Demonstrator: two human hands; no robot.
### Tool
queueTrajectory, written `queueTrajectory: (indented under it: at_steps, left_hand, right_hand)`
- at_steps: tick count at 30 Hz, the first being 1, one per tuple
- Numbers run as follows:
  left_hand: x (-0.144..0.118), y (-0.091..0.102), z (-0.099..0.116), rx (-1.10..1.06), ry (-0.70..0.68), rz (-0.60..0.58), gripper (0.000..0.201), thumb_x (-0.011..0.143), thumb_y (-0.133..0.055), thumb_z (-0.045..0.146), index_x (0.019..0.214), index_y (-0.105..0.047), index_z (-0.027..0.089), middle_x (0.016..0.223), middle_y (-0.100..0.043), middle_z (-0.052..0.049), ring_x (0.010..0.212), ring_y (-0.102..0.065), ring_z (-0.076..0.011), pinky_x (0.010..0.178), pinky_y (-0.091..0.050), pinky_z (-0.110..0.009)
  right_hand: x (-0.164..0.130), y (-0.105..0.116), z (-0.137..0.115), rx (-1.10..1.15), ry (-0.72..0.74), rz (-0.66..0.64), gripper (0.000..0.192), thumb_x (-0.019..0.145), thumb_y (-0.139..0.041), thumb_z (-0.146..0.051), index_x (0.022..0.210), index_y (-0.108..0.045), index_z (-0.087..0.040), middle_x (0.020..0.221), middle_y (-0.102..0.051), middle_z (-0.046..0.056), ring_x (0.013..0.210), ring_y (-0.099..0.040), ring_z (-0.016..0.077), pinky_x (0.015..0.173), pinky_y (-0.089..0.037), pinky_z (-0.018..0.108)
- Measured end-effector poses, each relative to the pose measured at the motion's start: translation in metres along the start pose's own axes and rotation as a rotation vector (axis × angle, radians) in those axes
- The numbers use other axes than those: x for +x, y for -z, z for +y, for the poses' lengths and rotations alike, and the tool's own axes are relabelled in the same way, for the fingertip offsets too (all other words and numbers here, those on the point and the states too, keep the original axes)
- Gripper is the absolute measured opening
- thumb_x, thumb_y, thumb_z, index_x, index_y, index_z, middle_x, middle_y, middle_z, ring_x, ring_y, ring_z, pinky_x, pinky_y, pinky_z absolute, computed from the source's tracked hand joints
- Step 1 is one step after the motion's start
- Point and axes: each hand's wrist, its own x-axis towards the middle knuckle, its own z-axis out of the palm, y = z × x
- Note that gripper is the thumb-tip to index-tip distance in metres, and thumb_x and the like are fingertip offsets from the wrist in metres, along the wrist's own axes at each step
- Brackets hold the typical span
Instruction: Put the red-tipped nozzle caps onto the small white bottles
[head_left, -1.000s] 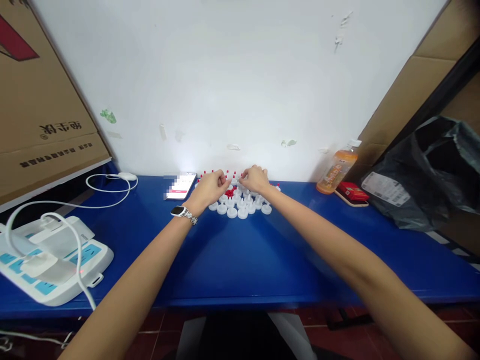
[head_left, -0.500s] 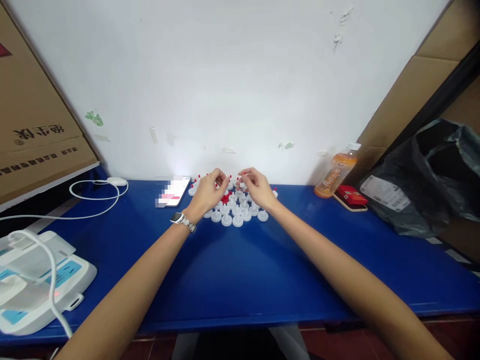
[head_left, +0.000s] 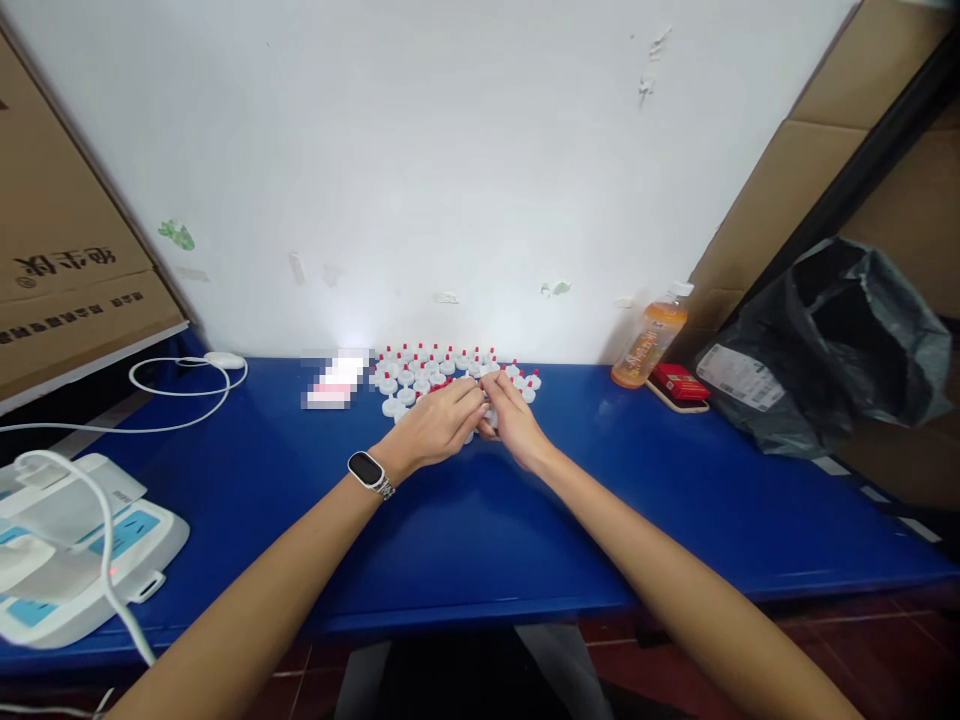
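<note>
My left hand [head_left: 435, 422], with a smartwatch on its wrist, has its fingers pinched together over the near part of a cluster of white nozzle caps [head_left: 388, 384]. Its fingertips meet those of my right hand [head_left: 517, 420], and whatever the left fingers pinch is hidden. Curled fingers of my right hand close around a white nozzle cap [head_left: 491, 415], only partly visible. Many of the caps at the back carry small red tips [head_left: 420, 347], while some at the front left stand without one. A small pile of loose red tips [head_left: 439, 384] lies amid the caps, partly behind my left hand.
The blue table [head_left: 450, 540] meets a white wall. A blurred-out phone [head_left: 337, 380] lies left of the caps; a power strip [head_left: 135, 540] and white cable are further left. At right stand an orange drink bottle [head_left: 651, 340], a red box [head_left: 677, 382] and a dark plastic bag [head_left: 795, 370].
My hands were apart over the back of the caps; they have come together and lower, nearer the front of the cluster. The view has shifted slightly to the right.
</note>
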Motion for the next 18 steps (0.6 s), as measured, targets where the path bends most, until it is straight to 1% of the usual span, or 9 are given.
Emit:
queueTrajectory:
  at_steps: [1, 3, 6, 8, 10, 12, 15, 18]
  left_hand:
    - [0.0, -0.002, 0.001, -0.028, 0.022, 0.021, 0.032, 0.108, -0.028, 0.031, 0.09, -0.052, 0.019, 0.096, -0.06, -0.009, 0.09, -0.057, -0.0211, 0.083, -0.049, -0.036]
    - [0.001, -0.007, 0.005, -0.14, 0.11, 0.088, 0.033, 0.108, -0.029, 0.033, 0.088, -0.052, 0.019, 0.092, -0.061, -0.008, 0.085, -0.057, -0.0201, 0.081, -0.048, -0.035]
    - [0.008, -0.016, 0.011, -0.424, 0.299, 0.249, 0.036, 0.107, -0.031, 0.04, 0.086, -0.052, 0.019, 0.082, -0.06, -0.004, 0.077, -0.056, -0.0176, 0.075, -0.047, -0.032]
    - [0.015, -0.022, 0.014, -0.623, 0.419, 0.355, 0.041, 0.105, -0.035, 0.047, 0.082, -0.052, 0.019, 0.075, -0.057, -0.002, 0.071, -0.053, -0.0157, 0.069, -0.045, -0.029]
    - [0.02, -0.024, 0.013, -0.766, 0.508, 0.409, 0.044, 0.101, -0.042, 0.053, 0.075, -0.051, 0.019, 0.068, -0.05, 0.0, 0.064, -0.047, -0.0135, 0.061, -0.041, -0.027]
    - [0.022, -0.022, 0.011, -0.846, 0.574, 0.42, 0.045, 0.095, -0.05, 0.055, 0.069, -0.049, 0.019, 0.063, -0.045, 0.002, 0.059, -0.04, -0.0114, 0.054, -0.035, -0.025]
    - [0.023, -0.016, 0.011, -0.926, 0.686, 0.428, 0.042, 0.09, -0.058, 0.048, 0.063, -0.047, 0.018, 0.059, -0.04, 0.004, 0.054, -0.035, -0.0089, 0.05, -0.029, -0.022]
    - [0.025, -0.01, 0.018, -1.05, 0.817, 0.442, 0.035, 0.086, -0.06, 0.039, 0.062, -0.047, 0.017, 0.058, -0.041, 0.004, 0.052, -0.037, -0.0076, 0.049, -0.031, -0.021]
  right_hand:
    - [-0.002, 0.0, -0.002, -0.075, 0.052, 0.014, 0.03, 0.099, -0.039, -0.056, 0.092, -0.037, -0.027, 0.054, -0.038, -0.01, 0.043, -0.035, 0.0114, 0.046, -0.029, 0.022]
    - [-0.005, 0.002, -0.008, -0.328, 0.218, 0.07, 0.024, 0.103, -0.037, -0.049, 0.095, -0.04, -0.026, 0.064, -0.047, -0.006, 0.05, -0.044, 0.013, 0.052, -0.037, 0.025]
    - [-0.006, 0.008, -0.02, -0.787, 0.498, 0.124, 0.015, 0.104, -0.038, -0.037, 0.105, -0.045, -0.024, 0.083, -0.061, 0.003, 0.067, -0.056, 0.0178, 0.066, -0.044, 0.032]
    - [-0.004, 0.011, -0.025, -0.977, 0.639, 0.147, 0.015, 0.104, -0.037, -0.032, 0.109, -0.048, -0.022, 0.091, -0.065, 0.008, 0.076, -0.059, 0.0215, 0.073, -0.046, 0.036]
    - [-0.003, 0.012, -0.025, -1.062, 0.727, 0.181, 0.017, 0.105, -0.037, -0.03, 0.111, -0.05, -0.02, 0.097, -0.066, 0.011, 0.084, -0.06, 0.0241, 0.079, -0.047, 0.039]
    - [-0.001, 0.01, -0.023, -1.09, 0.762, 0.193, 0.018, 0.105, -0.037, -0.029, 0.111, -0.051, -0.019, 0.101, -0.066, 0.013, 0.089, -0.059, 0.0257, 0.082, -0.048, 0.041]
    - [0.001, 0.005, -0.017, -1.083, 0.762, 0.186, 0.02, 0.105, -0.036, -0.028, 0.111, -0.052, -0.017, 0.103, -0.062, 0.015, 0.094, -0.057, 0.0272, 0.085, -0.049, 0.044]
    - [0.002, 0.0, -0.012, -1.064, 0.75, 0.177, 0.021, 0.105, -0.036, -0.028, 0.113, -0.052, -0.016, 0.104, -0.058, 0.015, 0.097, -0.054, 0.0272, 0.088, -0.049, 0.046]
